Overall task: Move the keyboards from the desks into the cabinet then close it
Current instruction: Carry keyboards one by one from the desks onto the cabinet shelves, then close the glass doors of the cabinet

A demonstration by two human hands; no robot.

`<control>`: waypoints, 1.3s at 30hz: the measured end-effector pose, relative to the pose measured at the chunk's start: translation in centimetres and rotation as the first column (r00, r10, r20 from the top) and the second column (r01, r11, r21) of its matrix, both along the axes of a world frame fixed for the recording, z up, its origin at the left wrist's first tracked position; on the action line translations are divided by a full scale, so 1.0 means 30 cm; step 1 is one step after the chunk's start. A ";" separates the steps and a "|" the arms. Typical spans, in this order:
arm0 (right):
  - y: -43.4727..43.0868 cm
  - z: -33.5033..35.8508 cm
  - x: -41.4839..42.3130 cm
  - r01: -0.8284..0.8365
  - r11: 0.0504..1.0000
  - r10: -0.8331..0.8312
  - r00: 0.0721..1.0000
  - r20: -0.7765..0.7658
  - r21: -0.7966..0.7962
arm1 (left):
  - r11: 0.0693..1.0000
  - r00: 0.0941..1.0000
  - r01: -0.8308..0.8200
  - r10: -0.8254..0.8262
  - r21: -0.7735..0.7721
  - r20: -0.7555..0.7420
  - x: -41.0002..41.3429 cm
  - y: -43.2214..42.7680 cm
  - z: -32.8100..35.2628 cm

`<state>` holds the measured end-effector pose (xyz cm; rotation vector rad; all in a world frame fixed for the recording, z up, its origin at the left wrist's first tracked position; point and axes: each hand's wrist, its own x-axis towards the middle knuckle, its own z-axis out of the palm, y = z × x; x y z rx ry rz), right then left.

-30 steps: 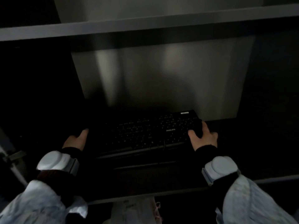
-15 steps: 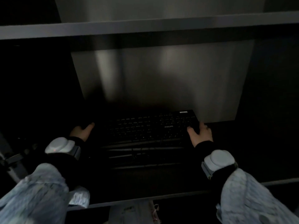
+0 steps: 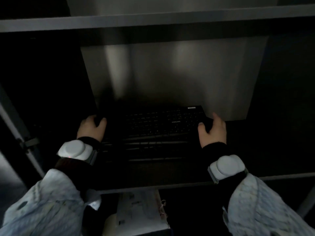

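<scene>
A black keyboard (image 3: 158,123) lies flat deep inside the dark cabinet, on top of other dark keyboards (image 3: 150,150) stacked under it. My left hand (image 3: 92,128) grips its left end, fingers curled over the edge. My right hand (image 3: 213,130) holds the right end, thumb on top. Both wrists wear white bands. The cabinet's back wall (image 3: 170,74) is grey metal just behind the keyboard.
A grey shelf (image 3: 153,21) runs across above the compartment. The front edge of the shelf floor (image 3: 281,176) crosses below my wrists. A white box with papers (image 3: 139,212) sits on the level underneath. A metal door frame with a hinge (image 3: 25,142) stands at the left.
Both hands have pushed the keyboard farther back into the cabinet. My left hand has closed over the keyboard's left end, and the view has moved closer.
</scene>
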<state>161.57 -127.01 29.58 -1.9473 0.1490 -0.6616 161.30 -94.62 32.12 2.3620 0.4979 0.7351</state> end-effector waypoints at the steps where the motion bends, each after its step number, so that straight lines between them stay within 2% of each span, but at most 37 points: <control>1: 0.011 0.012 -0.050 -0.022 1.000 0.022 0.999 0.041 -0.004 | 1.000 0.999 0.014 -0.013 -0.023 0.034 -0.043 -0.037 -0.007; 4: 0.053 0.015 -0.199 -0.165 0.986 0.164 0.985 0.054 0.019 | 0.993 0.992 0.038 -0.024 -0.114 0.120 -0.196 -0.150 -0.058; 8: 0.095 -0.033 -0.417 -0.339 0.937 0.343 0.939 -0.036 0.083 | 0.921 0.980 0.112 -0.040 -0.374 0.194 -0.479 -0.288 -0.144; 13: 0.095 -0.117 -0.602 -0.407 0.885 0.451 0.869 -0.204 0.225 | 0.890 0.981 -0.063 0.139 -0.451 0.138 -0.823 -0.363 -0.265; 16: 0.114 -0.151 -0.732 -0.451 0.850 0.516 0.815 -0.263 0.272 | 0.870 0.936 -0.174 0.292 -0.462 0.197 -1.044 -0.358 -0.292; 19: 0.174 -0.162 -0.855 -0.516 0.807 0.587 0.752 -0.300 0.287 | 0.849 0.846 -0.333 0.461 -0.411 0.268 -1.258 -0.295 -0.254; 22: 0.237 -0.151 -0.952 -0.587 0.755 0.655 0.696 -0.293 0.294 | 0.768 0.687 -0.547 0.640 -0.335 0.345 -1.430 -0.215 -0.201; 25: 0.282 -0.143 -1.022 -0.604 0.756 0.654 0.690 -0.309 0.253 | 0.689 0.548 -0.629 0.721 -0.360 0.424 -1.532 -0.155 -0.167; 28: 0.310 -0.129 -1.067 -0.608 0.756 0.655 0.689 -0.310 0.244 | 0.632 0.474 -0.677 0.766 -0.377 0.434 -1.571 -0.097 -0.151; 29: 0.317 -0.123 -1.080 -0.603 0.761 0.649 0.695 -0.311 0.239 | 0.626 0.479 -0.688 0.772 -0.366 0.419 -1.575 -0.073 -0.143; 30: 0.325 -0.115 -1.103 -0.583 0.776 0.630 0.709 -0.315 0.239 | 0.648 0.524 -0.672 0.758 -0.358 0.389 -1.583 -0.042 -0.133; 33: 0.328 -0.107 -1.150 -0.535 0.793 0.607 0.737 -0.298 0.292 | 0.719 0.708 -0.533 0.668 -0.447 0.230 -1.581 -0.010 -0.111; 35: 0.316 -0.112 -1.179 -0.506 0.804 0.590 0.748 -0.305 0.313 | 0.701 0.732 -0.487 0.653 -0.521 0.195 -1.576 -0.014 -0.112; 39: 0.267 -0.117 -1.220 -0.444 0.837 0.535 0.787 -0.307 0.318 | 0.680 0.728 -0.422 0.648 -0.600 0.222 -1.567 -0.102 -0.118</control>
